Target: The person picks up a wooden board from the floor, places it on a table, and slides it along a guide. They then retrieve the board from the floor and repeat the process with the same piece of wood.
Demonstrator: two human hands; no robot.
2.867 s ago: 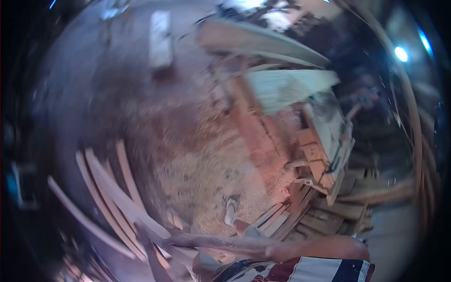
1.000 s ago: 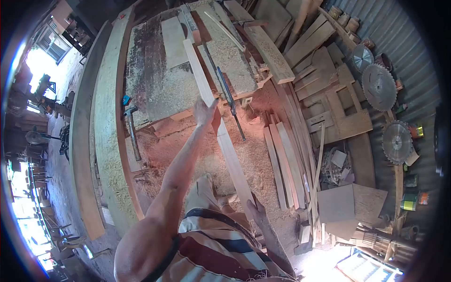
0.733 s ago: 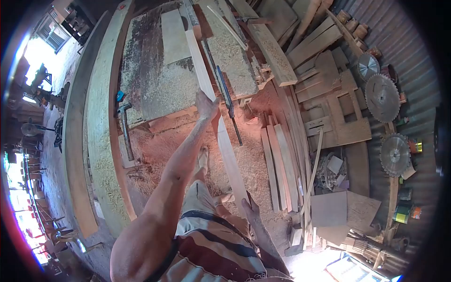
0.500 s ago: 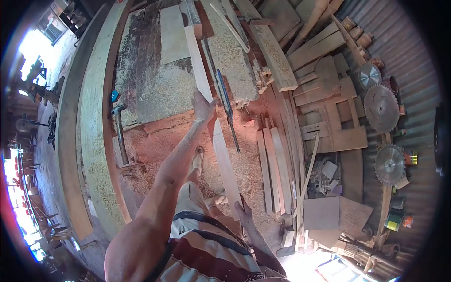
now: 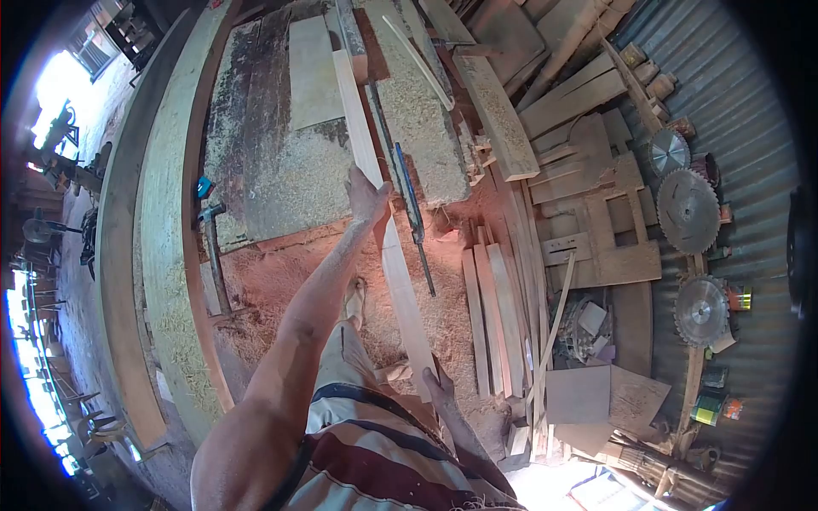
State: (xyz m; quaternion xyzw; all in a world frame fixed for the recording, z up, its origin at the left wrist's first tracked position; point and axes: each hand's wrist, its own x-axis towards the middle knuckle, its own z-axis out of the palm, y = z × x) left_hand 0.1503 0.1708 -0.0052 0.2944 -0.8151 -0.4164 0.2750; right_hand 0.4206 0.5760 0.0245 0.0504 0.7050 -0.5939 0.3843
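Observation:
A long, pale strip of wood (image 5: 401, 285) runs from near my body out over the sawdust-covered table (image 5: 281, 183). Partway along it, my left hand (image 5: 369, 198) is closed around the strip. My right hand (image 5: 440, 390) grips its near end, low and close to my shirt. Just right of the strip lies a long, thin metal bar with a blue part (image 5: 406, 192). A squared block of wood (image 5: 351, 38) sits beside the strip's far end, and a flat pale board (image 5: 313, 77) lies to its left.
Long thick planks (image 5: 175, 247) stretch along the left, with a hammer (image 5: 215, 255) beside them. Several cut strips (image 5: 492, 319) stand at the right. Circular saw blades (image 5: 688, 210) hang along the corrugated metal wall (image 5: 750, 255). My foot (image 5: 355, 302) is on sawdust-covered ground.
The view has tilted slightly, so the table and wall sit a little lower in it. Both hands keep their hold, and the strip has shifted slightly forward relative to the table.

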